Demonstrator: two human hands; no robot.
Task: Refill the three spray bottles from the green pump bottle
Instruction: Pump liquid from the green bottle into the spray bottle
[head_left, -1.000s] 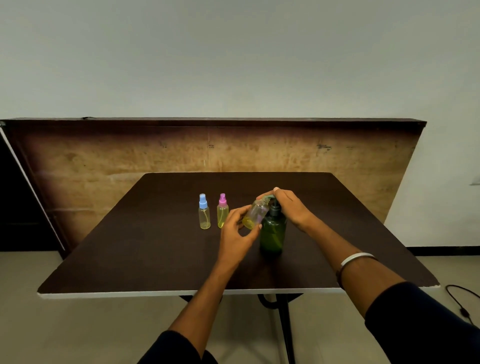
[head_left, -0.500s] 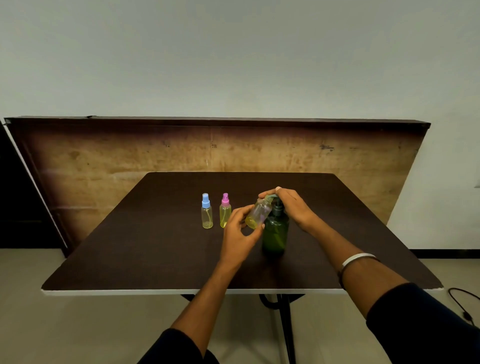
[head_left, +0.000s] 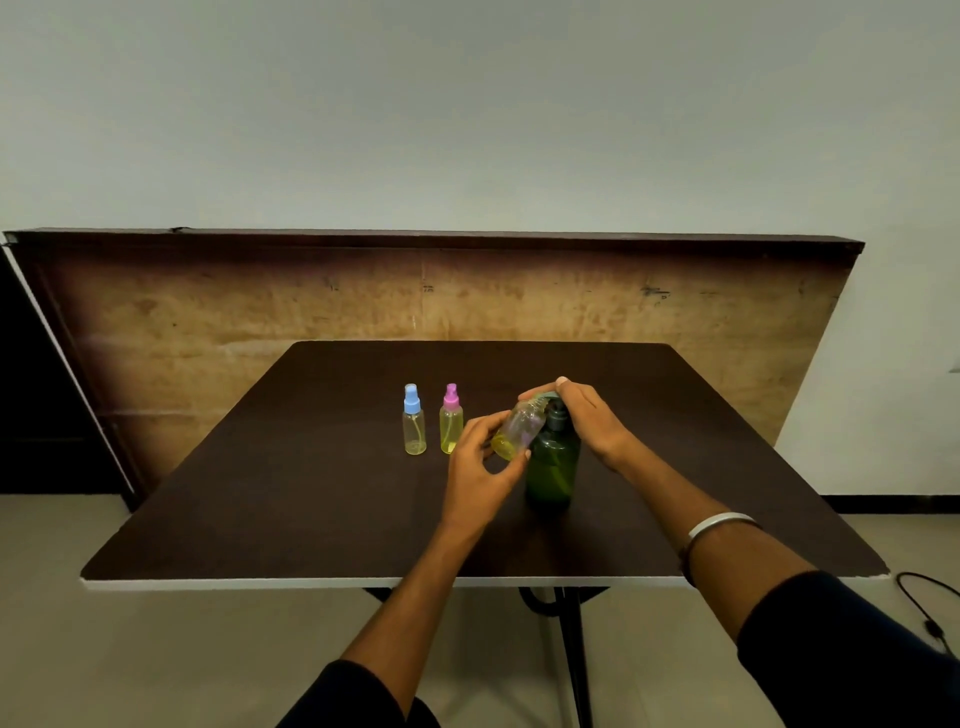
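I see my left hand curled round a tilted, uncapped spray bottle, its mouth up at the pump spout. My right hand presses flat on the green pump bottle, mid-table. Blue-capped bottle and pink-capped bottle stand capped just left, holding yellowish liquid.
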